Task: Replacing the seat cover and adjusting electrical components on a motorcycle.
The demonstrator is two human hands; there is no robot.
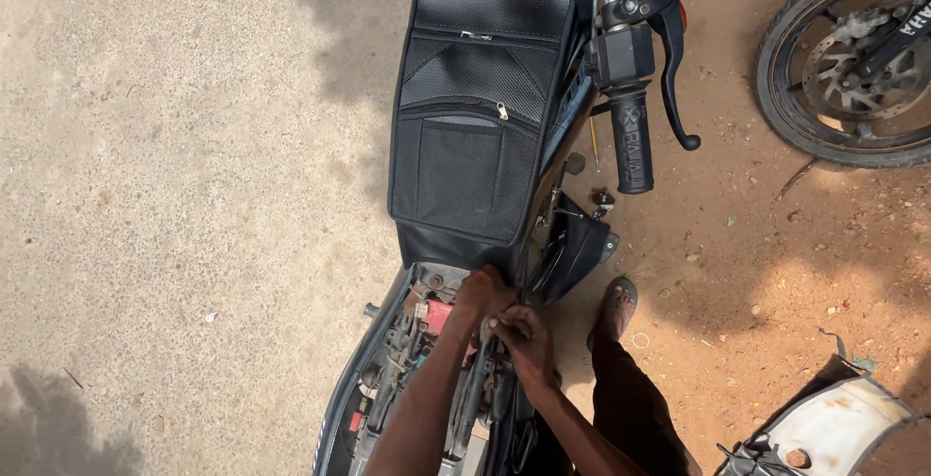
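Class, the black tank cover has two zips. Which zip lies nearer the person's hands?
The lower zip, curving above the mesh pocket on the black fabric tank cover, is nearer both hands; the straight upper zip sits farther, toward the handlebar.

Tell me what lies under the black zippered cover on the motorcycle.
The black zippered cover drapes over the fuel tank, hiding it completely. Only below its lower edge does the open frame bay show, with wires and a red part, where the left hand and right hand work.

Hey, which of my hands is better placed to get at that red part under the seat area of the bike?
Probably left. The left hand sits right beside the red part; the right hand is farther over.
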